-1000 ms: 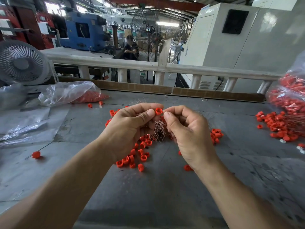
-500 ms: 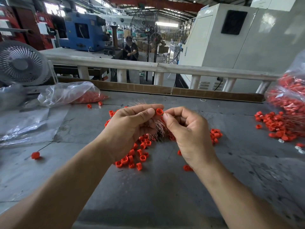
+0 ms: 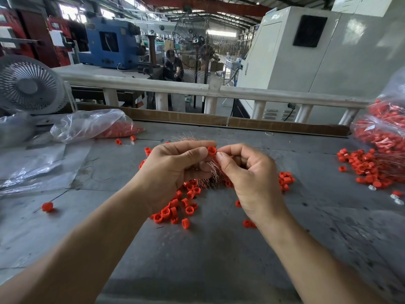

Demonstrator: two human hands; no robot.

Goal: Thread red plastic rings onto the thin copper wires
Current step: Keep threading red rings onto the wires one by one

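- Hands first: left hand [image 3: 173, 172] pinches a red ring [image 3: 211, 150] between thumb and forefinger; right hand [image 3: 247, 172] is curled tight, fingertips touching the ring's right side, probably pinching a wire I can't make out.
- Ring's opening faces the right hand, so threading looks sideways.
- Copper wires [image 3: 210, 172] fan out between and below both hands.
- Loose rings [image 3: 175, 209] lie on the table [image 3: 197, 260] underneath.
- Plastic bag [image 3: 92, 125] far left and bag [image 3: 381, 130] far right both hold more red rings.

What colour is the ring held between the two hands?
Red ring, seen best in the head view.
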